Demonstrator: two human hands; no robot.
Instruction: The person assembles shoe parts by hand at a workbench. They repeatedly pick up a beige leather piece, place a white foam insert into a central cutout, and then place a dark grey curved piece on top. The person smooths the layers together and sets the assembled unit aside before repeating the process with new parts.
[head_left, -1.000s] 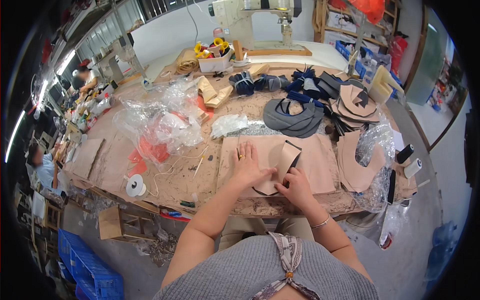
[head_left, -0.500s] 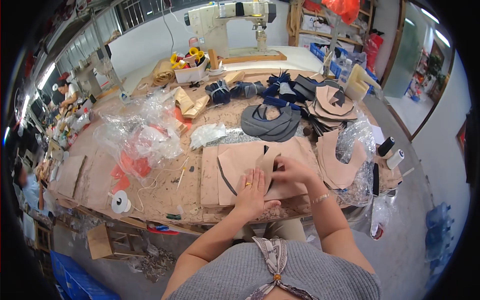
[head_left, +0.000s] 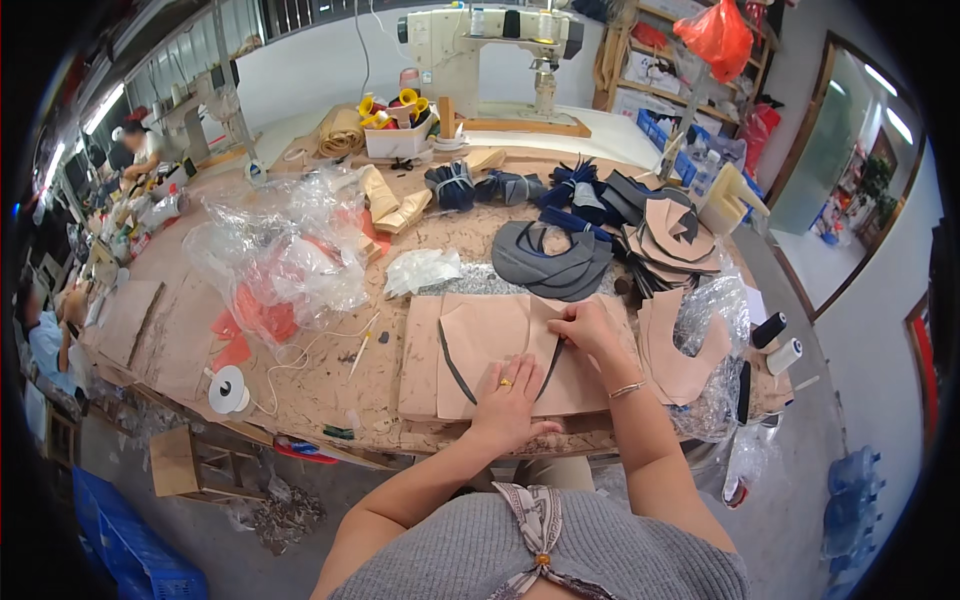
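Note:
A beige cut piece (head_left: 487,325) with dark curved edges lies on a thick beige slab (head_left: 420,340) at the front of the bench. My left hand (head_left: 506,402), with a gold ring, rests flat on the lower part of this piece, fingers stretched out. At its upper right edge, my right hand (head_left: 590,330) pinches the piece between thumb and fingers. A dark edge strip (head_left: 550,372) runs down between my two hands, and another dark strip (head_left: 455,365) curves along the left side.
Crumpled clear plastic (head_left: 270,240) covers the left of the bench. Grey curved pieces (head_left: 550,258) and beige curved pieces (head_left: 670,335) lie beyond and to the right. Thread cones (head_left: 785,356) stand at the right edge; a sewing machine (head_left: 440,60) stands behind.
The lifted upper flap of the beige piece now lies flat. My right hand has gone from a blurred, bent position over it to pinching its upper right edge. My left hand still presses down.

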